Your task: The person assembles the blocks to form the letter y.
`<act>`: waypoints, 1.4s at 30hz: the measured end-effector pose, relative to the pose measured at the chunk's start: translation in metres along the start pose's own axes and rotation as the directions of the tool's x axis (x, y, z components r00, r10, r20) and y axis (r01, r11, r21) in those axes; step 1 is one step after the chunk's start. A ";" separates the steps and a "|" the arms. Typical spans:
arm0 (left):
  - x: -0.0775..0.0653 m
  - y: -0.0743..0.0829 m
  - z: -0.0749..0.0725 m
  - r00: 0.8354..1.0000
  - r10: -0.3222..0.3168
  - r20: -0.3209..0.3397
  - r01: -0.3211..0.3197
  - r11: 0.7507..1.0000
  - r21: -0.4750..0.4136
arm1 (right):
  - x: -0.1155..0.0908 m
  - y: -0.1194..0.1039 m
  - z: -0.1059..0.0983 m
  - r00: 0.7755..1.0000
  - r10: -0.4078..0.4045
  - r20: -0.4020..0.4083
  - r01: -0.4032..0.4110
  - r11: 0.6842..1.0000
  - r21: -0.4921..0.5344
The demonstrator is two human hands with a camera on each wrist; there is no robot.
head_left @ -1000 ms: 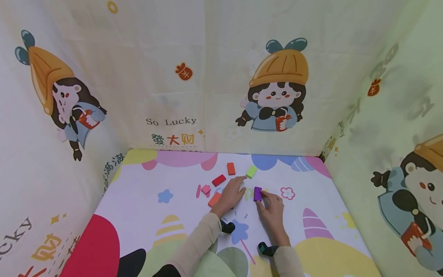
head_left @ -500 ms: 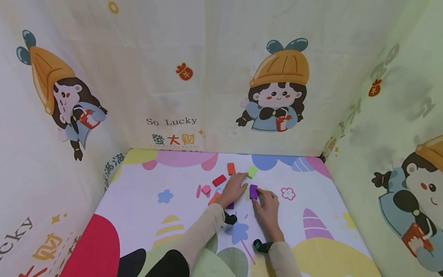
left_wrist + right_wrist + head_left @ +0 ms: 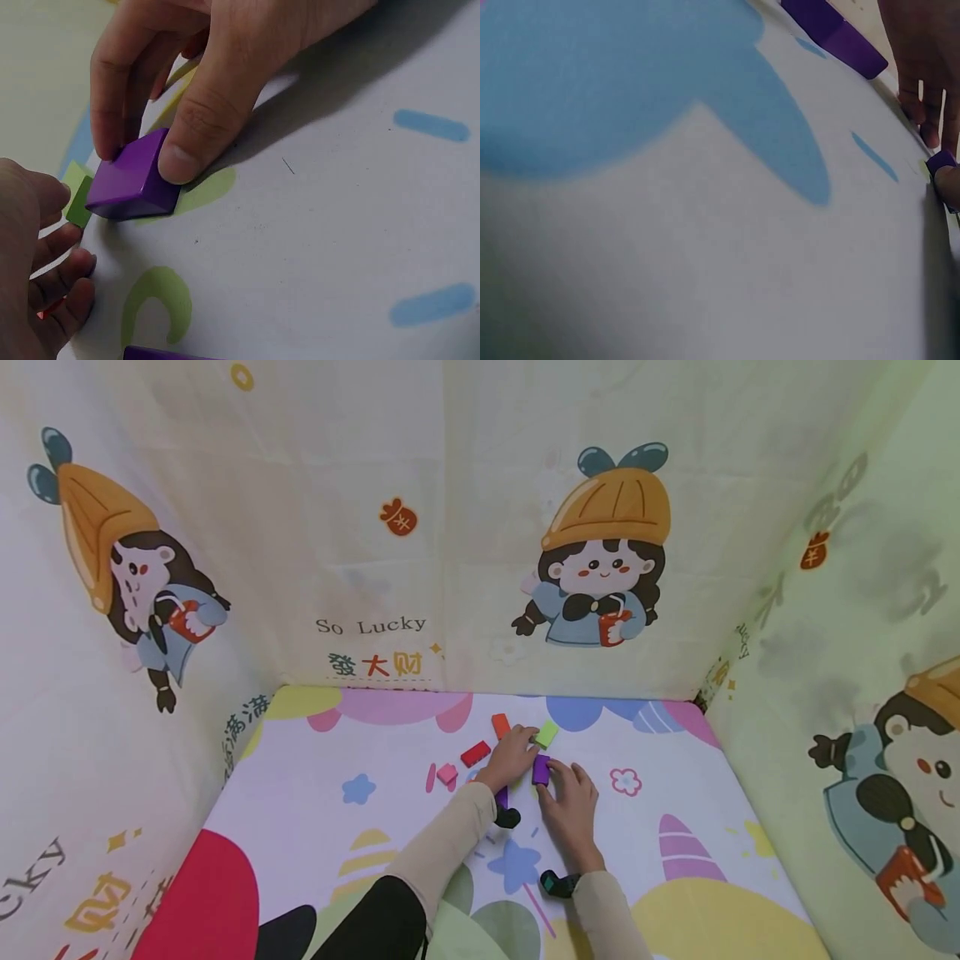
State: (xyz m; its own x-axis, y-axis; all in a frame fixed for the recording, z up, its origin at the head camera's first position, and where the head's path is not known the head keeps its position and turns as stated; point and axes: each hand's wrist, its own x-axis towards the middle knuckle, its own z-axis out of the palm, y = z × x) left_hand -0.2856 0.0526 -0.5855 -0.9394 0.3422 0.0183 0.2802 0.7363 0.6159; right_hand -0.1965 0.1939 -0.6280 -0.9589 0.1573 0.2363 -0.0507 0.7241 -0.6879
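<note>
At four o'clock from the left hand (image 3: 511, 757), whose relaxed fingers bend beside the green block (image 3: 548, 733), contact unclear, the right hand (image 3: 573, 802) pinches the purple block (image 3: 541, 768), best kept level and moved slowly to avoid knocking the green one at twelve o'clock.

The held block (image 3: 126, 176) is purple, the surface (image 3: 285, 793) multicoloured

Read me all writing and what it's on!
"So Lucky": cream cloth back wall.
"發大财": same wall.
"满满", "财" and cut-off "cky": whitish left wall.
"¥"-like sign: red printed pouches.
Too blurred or cut off: other writing, mostly pale-green right wall.
Half-hidden: possible letters, white patterned mat.
</note>
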 end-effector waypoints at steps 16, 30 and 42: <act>0.014 0.009 0.010 0.988 -0.123 -0.094 0.113 0.988 -0.108 | 0.005 -0.001 0.003 0.999 -0.009 -0.033 0.007 0.998 -0.069; 0.000 0.000 0.020 0.979 -0.083 -0.185 0.037 0.970 -0.239 | 0.009 -0.005 0.009 0.996 -0.029 -0.084 0.019 0.993 -0.119; -0.019 -0.007 0.020 0.980 -0.033 -0.198 -0.020 0.966 -0.256 | 0.008 -0.009 0.009 0.998 -0.003 -0.064 -0.004 0.994 -0.112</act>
State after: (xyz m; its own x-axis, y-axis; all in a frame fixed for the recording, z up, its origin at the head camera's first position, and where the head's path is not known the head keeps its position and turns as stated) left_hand -0.2663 0.0521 -0.6059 -0.9685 0.1953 0.1542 0.2388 0.5554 0.7965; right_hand -0.2059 0.1828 -0.6260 -0.9390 0.1972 0.2818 -0.0156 0.7940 -0.6077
